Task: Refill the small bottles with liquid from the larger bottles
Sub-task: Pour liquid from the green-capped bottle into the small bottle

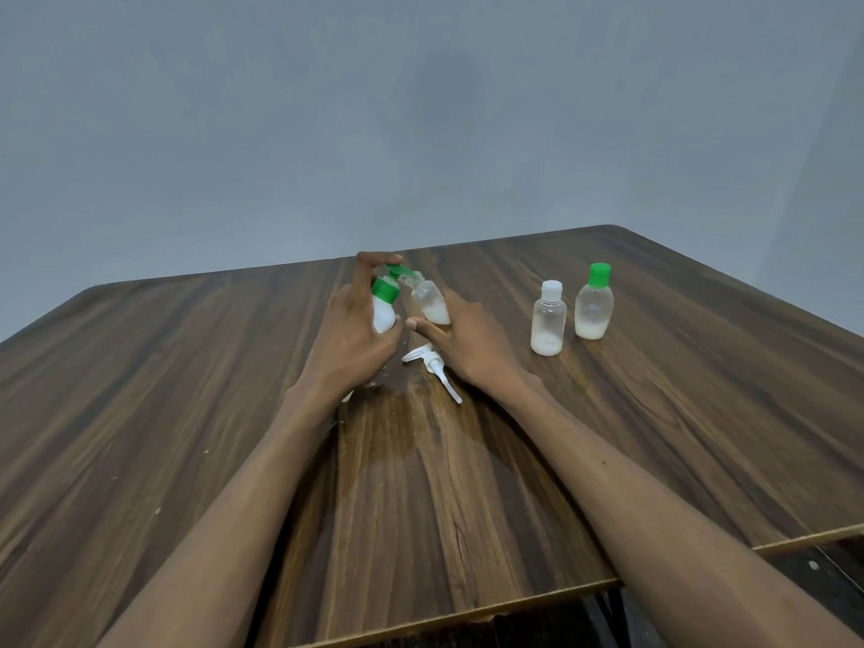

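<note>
The left hand (350,329) is curled around a white bottle (383,315) with a green flip cap (390,285), holding it tilted toward the right, the cap's lid hinged open under the raised forefinger. The right hand (460,339) grips a small clear bottle (430,304) from its right side, thumb stretched out toward the left hand; this bottle has no cap, leans left, and carries a little white liquid at its bottom. The spout of the white bottle sits right at the clear bottle's open mouth, though whether they touch cannot be told. Both hands work close together above the middle of a dark wooden table (187,413), toward its far edge. Just beneath them, between the two wrists, a white pump head (432,369) lies on its side on the wood with its dip tube pointing toward the near edge. A wet, glossy patch (402,427) spreads over the wood from there toward the person. Toward the right edge stand two more small bottles, upright and just beside each other: a clear bottle with a white cap (548,320), and farther right an oval bottle with a green cap (594,304). Each holds a low layer of white liquid. Behind the far edge rises a plain grey wall (421,109).
</note>
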